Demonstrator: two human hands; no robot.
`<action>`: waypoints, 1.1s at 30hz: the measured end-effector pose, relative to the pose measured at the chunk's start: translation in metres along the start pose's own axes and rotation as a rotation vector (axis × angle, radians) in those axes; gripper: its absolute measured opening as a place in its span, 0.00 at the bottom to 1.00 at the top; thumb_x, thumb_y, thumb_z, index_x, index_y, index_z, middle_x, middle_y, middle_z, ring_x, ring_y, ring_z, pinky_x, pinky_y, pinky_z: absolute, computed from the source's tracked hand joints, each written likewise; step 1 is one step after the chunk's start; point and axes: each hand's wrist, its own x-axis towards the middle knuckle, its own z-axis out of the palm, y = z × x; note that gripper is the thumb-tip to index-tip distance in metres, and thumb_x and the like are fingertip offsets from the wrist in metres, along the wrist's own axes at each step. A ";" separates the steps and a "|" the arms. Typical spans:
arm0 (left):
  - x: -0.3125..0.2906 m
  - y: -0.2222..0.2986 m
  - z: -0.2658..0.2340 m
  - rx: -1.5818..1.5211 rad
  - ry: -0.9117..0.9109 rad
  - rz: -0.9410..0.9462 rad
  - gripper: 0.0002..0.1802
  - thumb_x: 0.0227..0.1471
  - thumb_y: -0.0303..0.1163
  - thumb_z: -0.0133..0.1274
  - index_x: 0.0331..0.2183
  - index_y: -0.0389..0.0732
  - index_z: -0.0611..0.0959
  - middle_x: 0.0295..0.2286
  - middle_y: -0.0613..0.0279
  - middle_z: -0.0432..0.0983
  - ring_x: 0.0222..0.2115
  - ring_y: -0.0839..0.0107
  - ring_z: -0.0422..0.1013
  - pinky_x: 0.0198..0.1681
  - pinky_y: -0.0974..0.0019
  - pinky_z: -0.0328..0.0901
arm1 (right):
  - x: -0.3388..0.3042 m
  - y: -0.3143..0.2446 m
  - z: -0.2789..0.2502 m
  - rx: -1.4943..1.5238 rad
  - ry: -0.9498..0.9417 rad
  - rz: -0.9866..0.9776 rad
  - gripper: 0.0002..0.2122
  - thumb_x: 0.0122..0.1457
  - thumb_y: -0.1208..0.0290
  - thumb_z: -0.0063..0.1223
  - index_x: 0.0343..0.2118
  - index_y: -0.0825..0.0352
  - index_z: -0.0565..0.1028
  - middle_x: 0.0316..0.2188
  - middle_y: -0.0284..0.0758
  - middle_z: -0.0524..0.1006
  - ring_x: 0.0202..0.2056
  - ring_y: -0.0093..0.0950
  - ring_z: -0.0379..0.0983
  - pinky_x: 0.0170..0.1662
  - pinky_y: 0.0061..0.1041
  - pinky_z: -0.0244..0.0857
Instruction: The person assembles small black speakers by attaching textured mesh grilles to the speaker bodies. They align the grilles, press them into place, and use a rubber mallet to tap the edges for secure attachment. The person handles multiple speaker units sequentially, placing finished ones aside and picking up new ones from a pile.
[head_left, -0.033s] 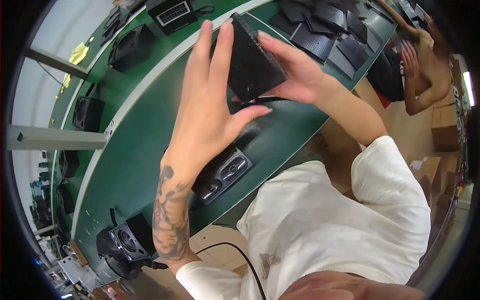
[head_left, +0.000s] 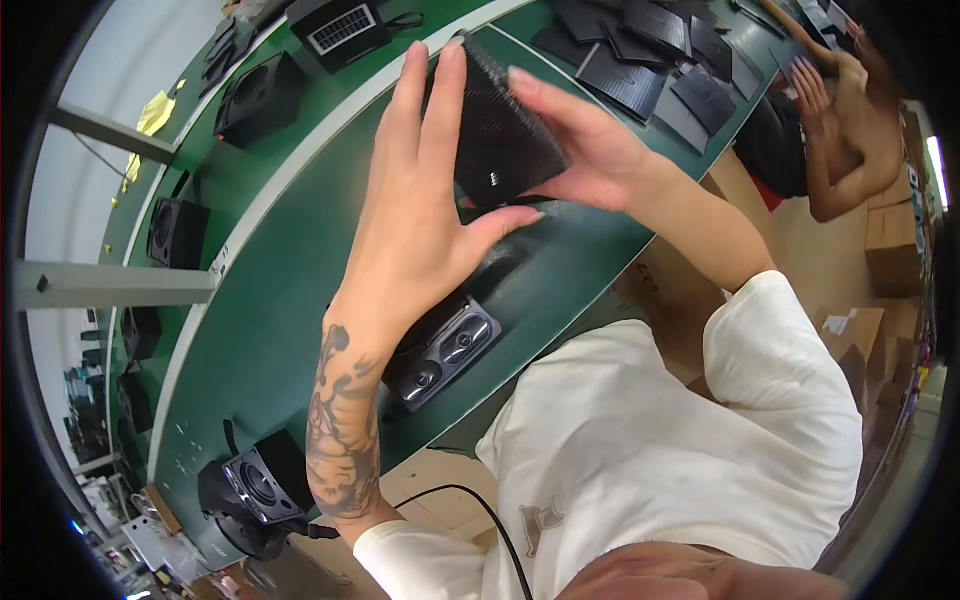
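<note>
My right grip (head_left: pixel 595 150) pinched the black mesh-faced box (head_left: pixel 500 130) along its right side, while my left grip (head_left: pixel 415 205) was spread, fingers straight along the opposite side and thumb apart, though whether they pressed I could not tell. The box, raised above the green surface (head_left: pixel 270 300), had barely shifted, a glint newly showing near its lower corner, so I judged this a steady, unfinished hold. Beyond lay a glossy twin-circle unit (head_left: pixel 445 355) and stacked dark panels (head_left: pixel 690 40).

A green bench (head_left: pixel 270 300) carries black panels (head_left: pixel 622 82), a glossy dark casing (head_left: pixel 445 352) and black speakers (head_left: pixel 257 482).
</note>
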 end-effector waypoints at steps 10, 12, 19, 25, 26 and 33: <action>0.015 -0.001 0.011 -0.249 -0.106 -0.140 0.71 0.32 0.29 0.79 0.71 0.41 0.52 0.68 0.48 0.53 0.66 0.52 0.57 0.64 0.49 0.64 | -0.008 -0.002 -0.028 -0.022 -0.047 -0.005 0.21 0.68 0.50 0.54 0.53 0.61 0.76 0.44 0.29 0.79 0.44 0.23 0.75 0.48 0.36 0.71; 0.016 -0.001 0.007 -0.334 -0.132 -0.186 0.70 0.32 0.30 0.79 0.70 0.40 0.53 0.68 0.48 0.52 0.66 0.51 0.57 0.64 0.50 0.64 | -0.009 -0.003 -0.032 -0.012 -0.062 -0.002 0.21 0.67 0.49 0.54 0.53 0.61 0.76 0.43 0.29 0.79 0.44 0.23 0.75 0.48 0.36 0.72; 0.023 -0.010 0.013 -0.249 -0.214 -0.104 0.58 0.46 0.24 0.67 0.71 0.42 0.51 0.69 0.51 0.50 0.69 0.57 0.52 0.65 0.46 0.61 | -0.003 0.000 -0.034 -0.010 -0.006 -0.063 0.19 0.67 0.49 0.55 0.53 0.57 0.75 0.41 0.26 0.76 0.43 0.20 0.72 0.45 0.32 0.72; 0.036 -0.017 0.037 -0.255 -0.100 -0.100 0.43 0.53 0.24 0.61 0.68 0.34 0.61 0.60 0.42 0.68 0.58 0.55 0.71 0.59 0.56 0.67 | 0.009 -0.004 -0.036 0.005 0.108 -0.258 0.19 0.66 0.49 0.57 0.51 0.56 0.75 0.42 0.24 0.74 0.44 0.20 0.70 0.45 0.28 0.68; 0.038 -0.021 0.040 -0.265 -0.084 -0.102 0.41 0.55 0.25 0.60 0.67 0.34 0.63 0.58 0.42 0.71 0.57 0.55 0.72 0.58 0.57 0.68 | 0.012 -0.005 -0.039 -0.010 0.136 -0.280 0.19 0.66 0.49 0.57 0.52 0.56 0.75 0.43 0.24 0.74 0.45 0.20 0.70 0.46 0.28 0.68; 0.073 -0.062 0.058 -0.688 0.087 -0.768 0.23 0.67 0.32 0.47 0.59 0.33 0.71 0.48 0.52 0.77 0.49 0.62 0.75 0.49 0.56 0.73 | -0.002 -0.024 -0.083 0.114 0.346 -0.378 0.27 0.65 0.47 0.56 0.56 0.64 0.71 0.48 0.41 0.74 0.52 0.36 0.72 0.58 0.43 0.68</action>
